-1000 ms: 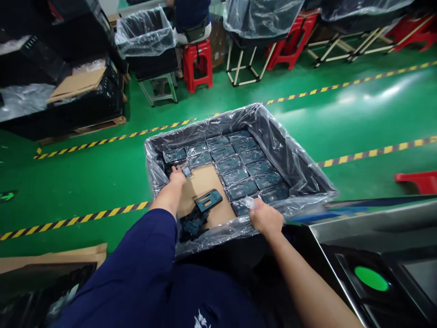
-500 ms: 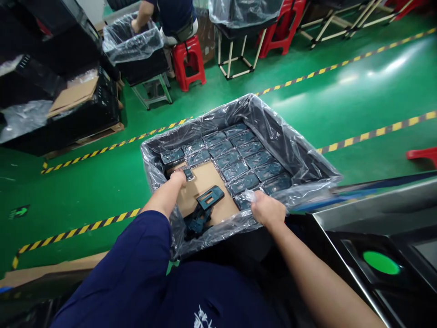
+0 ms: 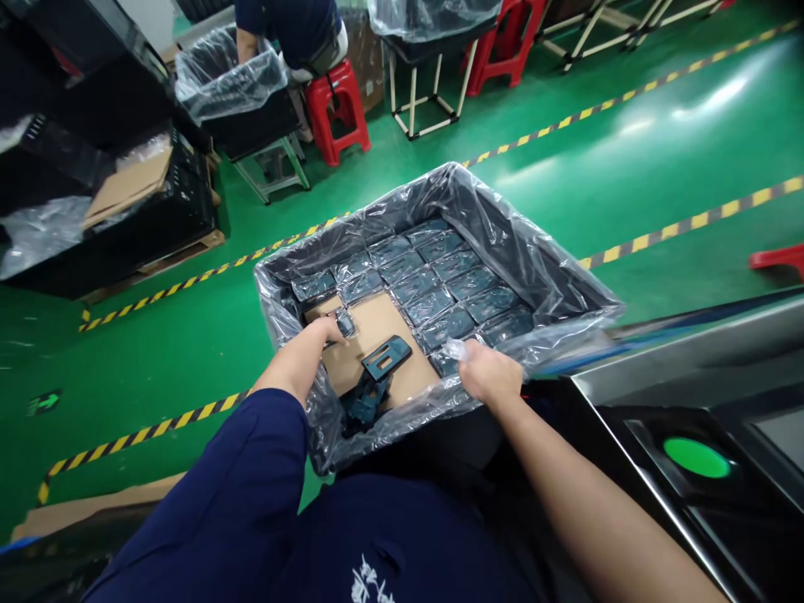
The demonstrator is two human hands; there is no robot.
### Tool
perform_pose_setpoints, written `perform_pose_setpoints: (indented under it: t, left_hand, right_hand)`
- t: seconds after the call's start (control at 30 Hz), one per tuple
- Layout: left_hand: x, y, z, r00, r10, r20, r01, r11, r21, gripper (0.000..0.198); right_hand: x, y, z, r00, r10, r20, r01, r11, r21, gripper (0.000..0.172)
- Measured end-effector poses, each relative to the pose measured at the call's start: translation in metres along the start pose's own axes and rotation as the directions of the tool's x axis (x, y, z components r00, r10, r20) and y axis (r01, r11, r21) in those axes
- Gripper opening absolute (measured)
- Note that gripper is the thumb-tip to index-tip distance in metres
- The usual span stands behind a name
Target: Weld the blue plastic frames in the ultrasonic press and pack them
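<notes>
A black bin lined with clear plastic (image 3: 540, 260) stands in front of me. Inside it, dark parts wrapped in clear film (image 3: 432, 307) lie in rows at the back and right. My left hand (image 3: 327, 329) is closed on a film-wrapped dark part (image 3: 344, 322) above the cardboard sheet (image 3: 373, 316) at the left of the bin. Loose unwrapped dark plastic parts (image 3: 386, 358) lie on that cardboard nearby. At the near right rim, my right hand (image 3: 491, 373) is closed on a crumpled piece of clear plastic (image 3: 456, 349); whether it belongs to the liner I cannot tell.
A co-worker (image 3: 301, 33) sits on a red stool (image 3: 339, 113) beside another lined bin (image 3: 232, 79). Dark crates with cardboard (image 3: 129, 188) stand at the left. A machine with a green button (image 3: 697, 457) is close at my right. Yellow-black tape (image 3: 151, 427) marks the green floor.
The view has shifted slightly. The wrapped part in my left hand has tilted more upright, and that hand's fingers show more. My right hand stays at the near right rim with the clear plastic.
</notes>
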State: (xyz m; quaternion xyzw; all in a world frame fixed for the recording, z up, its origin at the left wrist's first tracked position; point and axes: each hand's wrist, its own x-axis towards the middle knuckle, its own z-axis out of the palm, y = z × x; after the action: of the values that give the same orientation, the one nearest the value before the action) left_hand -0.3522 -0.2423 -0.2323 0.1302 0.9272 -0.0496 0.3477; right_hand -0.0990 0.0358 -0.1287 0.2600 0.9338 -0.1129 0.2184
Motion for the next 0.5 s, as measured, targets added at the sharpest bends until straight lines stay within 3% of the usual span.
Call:
perform_pose_setpoints:
  t: [0.17, 0.33, 0.5]
  left_hand:
    - [-0.024, 0.023, 0.019, 0.996, -0.027, 0.088, 0.02, 0.997, 0.076, 0.09]
    - [-0.044, 0.04, 0.043, 0.998, -0.015, 0.057, 0.008, 0.994, 0.112, 0.09]
    - [-0.055, 0.049, 0.04, 1.0, 0.005, -0.02, -0.002, 0.988, 0.155, 0.09]
  right_hand:
    - [0.0, 0.001, 0.0, 1.0, -0.022, -0.004, 0.022, 1.0, 0.02, 0.028]
    - [-0.002, 0.001, 0.0, 0.999, -0.03, -0.022, 0.03, 0.999, 0.02, 0.028]
    - [-0.004, 0.001, -0.001, 0.999, -0.045, -0.017, 0.046, 0.998, 0.035, 0.027]
